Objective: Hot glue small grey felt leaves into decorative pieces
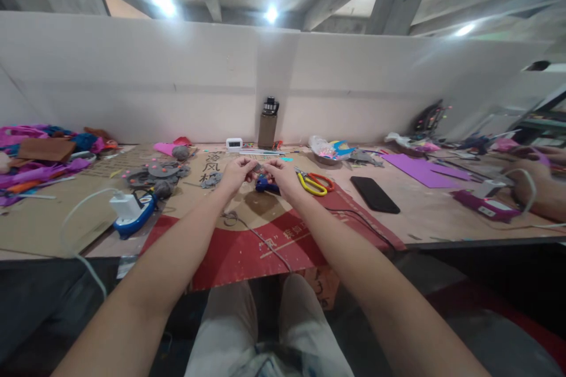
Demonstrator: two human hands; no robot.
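Observation:
My left hand (239,175) and my right hand (279,175) are close together above the cardboard mat, fingertips pinched. Between them is a small grey scrap (257,168), partly covered by the fingers; its exact kind is too small to make out. Just below the fingertips, a blue tool (266,184) lies on the mat, half hidden behind my right hand. Scissors (315,184) with yellow and red handles rest to the right of that hand. Grey scraps (212,180) lie left of my left hand, and a grey cord (264,241) runs toward the table's front edge.
A black phone (375,194) and purple sheets (420,169) lie to the right. A dark bottle (267,125) and white clock (234,144) stand behind. At left are a blue power strip (136,219) and colourful scraps (44,153). Another person's hand (537,179) is far right.

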